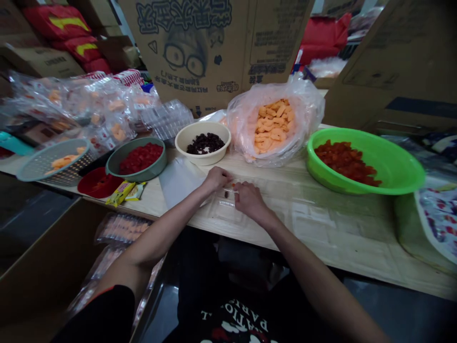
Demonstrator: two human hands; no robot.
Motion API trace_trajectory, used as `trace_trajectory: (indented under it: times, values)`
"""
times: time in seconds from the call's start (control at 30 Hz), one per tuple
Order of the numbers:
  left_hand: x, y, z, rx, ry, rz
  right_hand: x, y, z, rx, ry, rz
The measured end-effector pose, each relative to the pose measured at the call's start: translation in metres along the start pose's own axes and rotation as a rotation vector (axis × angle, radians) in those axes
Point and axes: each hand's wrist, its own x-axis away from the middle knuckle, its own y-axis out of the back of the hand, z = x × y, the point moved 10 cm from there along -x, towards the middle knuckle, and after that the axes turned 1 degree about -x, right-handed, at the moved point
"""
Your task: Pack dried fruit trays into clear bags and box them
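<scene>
The left hand (216, 179) and right hand (250, 201) are held close together, fingers curled downward over a clear plastic compartment tray (223, 207) lying on the wooden table (332, 228); whether anything is pinched cannot be told. A small orange piece (234, 185) is seen at the fingertips, and a dark piece (226, 194) in a tray compartment. A cream bowl of dark dried fruit (205, 159) and a green basin of red dried fruit (396, 152) are placed beyond.
</scene>
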Motion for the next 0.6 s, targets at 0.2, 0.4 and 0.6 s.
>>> trace_trajectory:
  times: [0.2, 0.4, 0.6]
  values:
    - [-0.010, 0.000, -0.007, -0.018, -0.028, 0.084, -0.007, -0.011, 0.035, 0.100, 0.019, -0.011]
    - [-0.014, -0.017, -0.019, 0.019, -0.062, 0.199, -0.015, -0.014, 0.035, 0.052, -0.066, 0.056]
    - [-0.006, -0.002, -0.009, 0.371, 0.033, 0.205, 0.006, 0.034, -0.042, 0.090, -0.156, 0.027]
